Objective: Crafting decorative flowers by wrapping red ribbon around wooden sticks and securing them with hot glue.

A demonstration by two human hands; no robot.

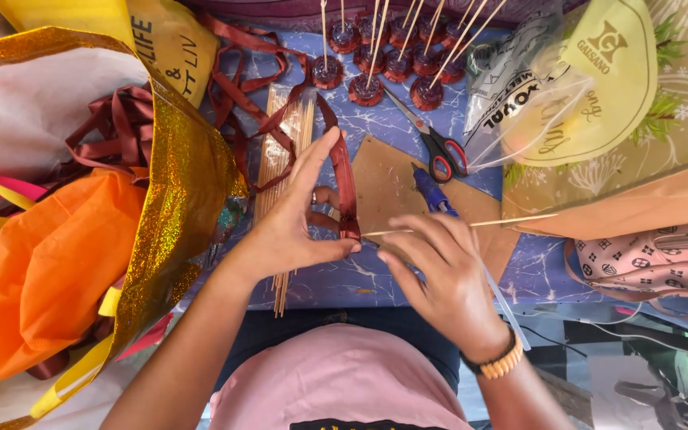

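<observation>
The left hand (292, 227) is pinching a dark red ribbon (345, 187) between thumb and fingers, index raised; the right hand (439, 271) is gripping a thin wooden stick (471, 224) at the ribbon's end (likely the wrapping step). Finished ribbon roses (384, 56) are standing beyond, by scissors (439, 147).

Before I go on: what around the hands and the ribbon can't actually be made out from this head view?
- Where the wooden stick meets the ribbon: covered by the fingers of the left hand and right hand.
- Glue gun: lower body hidden behind the right hand.
- Finished ribbon roses: stick tops cut off by the top edge.
- Gold glitter bag: contents buried under orange paper; left side cut off.
- Scissors: fully visible.
</observation>
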